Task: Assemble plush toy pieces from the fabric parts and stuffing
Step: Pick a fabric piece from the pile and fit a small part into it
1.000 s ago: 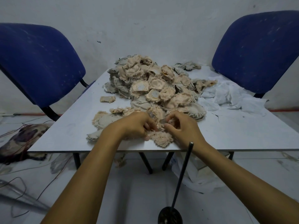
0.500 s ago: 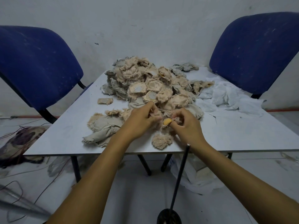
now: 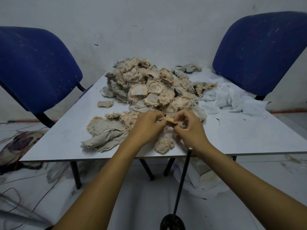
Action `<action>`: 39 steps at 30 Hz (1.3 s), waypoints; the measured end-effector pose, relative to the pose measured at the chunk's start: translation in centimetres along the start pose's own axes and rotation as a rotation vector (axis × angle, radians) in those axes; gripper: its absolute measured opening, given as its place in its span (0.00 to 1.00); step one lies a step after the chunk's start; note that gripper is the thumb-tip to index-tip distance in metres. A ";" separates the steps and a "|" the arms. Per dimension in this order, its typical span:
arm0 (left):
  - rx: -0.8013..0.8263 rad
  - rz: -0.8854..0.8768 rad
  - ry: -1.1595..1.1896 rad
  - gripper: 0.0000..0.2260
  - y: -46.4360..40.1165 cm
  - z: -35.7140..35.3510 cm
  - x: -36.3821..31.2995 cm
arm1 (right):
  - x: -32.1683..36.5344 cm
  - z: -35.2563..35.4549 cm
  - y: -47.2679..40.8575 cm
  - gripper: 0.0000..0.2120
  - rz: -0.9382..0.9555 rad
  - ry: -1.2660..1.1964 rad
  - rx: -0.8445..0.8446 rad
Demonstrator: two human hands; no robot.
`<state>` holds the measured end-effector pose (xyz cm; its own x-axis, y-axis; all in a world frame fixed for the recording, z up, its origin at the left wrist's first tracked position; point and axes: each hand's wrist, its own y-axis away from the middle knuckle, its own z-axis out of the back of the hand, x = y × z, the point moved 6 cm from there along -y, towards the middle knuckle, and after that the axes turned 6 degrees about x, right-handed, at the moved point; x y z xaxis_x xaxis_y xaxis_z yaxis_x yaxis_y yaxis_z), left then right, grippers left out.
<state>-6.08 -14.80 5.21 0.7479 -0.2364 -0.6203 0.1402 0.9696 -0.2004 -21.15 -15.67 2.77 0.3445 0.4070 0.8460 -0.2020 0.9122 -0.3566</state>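
Both hands were up off the bench (image 3: 249,135), working close together over its near edge. The left hand (image 3: 147,126) had its fingers curled in, pinching one end of a small tan piece (image 3: 170,120). The right hand (image 3: 191,128) pinched the other end, thumb and forefinger tight on it, the remaining fingers folded under. The piece sat right between the two hands, just in front of the pile (image 3: 154,90) of frayed fabric rounds. A fluffy tuft (image 3: 164,144) lay on the bench below the hands, near the edge. White stuffing (image 3: 232,100) was spread to the right of the pile.

Compared with half a second before, the hands had barely shifted: same pinch on both sides, the tan piece showing a little more between the fingers. A second before, the hands had been lower, down on the fabric, with the tan piece not visible.
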 end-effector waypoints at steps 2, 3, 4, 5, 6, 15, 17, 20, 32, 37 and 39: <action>0.058 0.002 0.066 0.04 -0.2 -0.3 0.1 | 0.2 -0.4 0.0 0.19 0.015 0.055 0.056; 0.095 0.027 0.155 0.06 -0.1 -0.4 0.3 | 0.2 -0.5 0.0 0.19 0.008 0.067 0.068; 0.128 0.068 0.282 0.09 -0.2 -0.6 0.7 | 0.0 -0.6 -0.1 0.19 -0.001 0.080 0.066; 0.154 0.114 0.418 0.12 -0.1 -0.7 1.2 | -0.1 -0.6 -0.2 0.19 -0.010 0.097 0.060; 0.164 0.153 0.537 0.15 -0.1 -0.9 1.6 | -0.3 -0.8 -0.2 0.19 -0.018 0.117 0.061; -0.060 0.113 0.562 0.13 0.0 1.0 2.5 | 0.9 -0.4 0.1 0.12 0.138 0.028 -0.011; -0.061 0.078 0.597 0.07 -0.2 0.7 2.3 | 1.3 -0.7 0.3 0.12 0.219 0.053 0.039; -0.063 0.050 0.680 0.06 -0.4 0.6 1.9 | 1.3 -1.2 0.5 0.22 0.280 0.129 0.093; 0.026 -0.117 0.517 0.05 -0.1 0.4 0.0 | -0.3 -0.6 -0.6 0.04 0.085 0.024 0.025; -0.126 -0.135 0.409 0.04 0.0 0.8 0.8 | -0.5 -1.0 -0.5 0.05 0.054 -0.148 0.108; -0.169 -0.096 0.391 0.03 0.0 0.7 1.1 | -0.1 -1.0 -0.4 0.11 0.106 -0.175 0.136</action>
<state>-4.76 -15.05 5.08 0.4301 -0.3623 -0.8269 0.0642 0.9259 -0.3722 -20.22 -16.05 2.43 0.1527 0.4748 0.8667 -0.3541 0.8451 -0.4006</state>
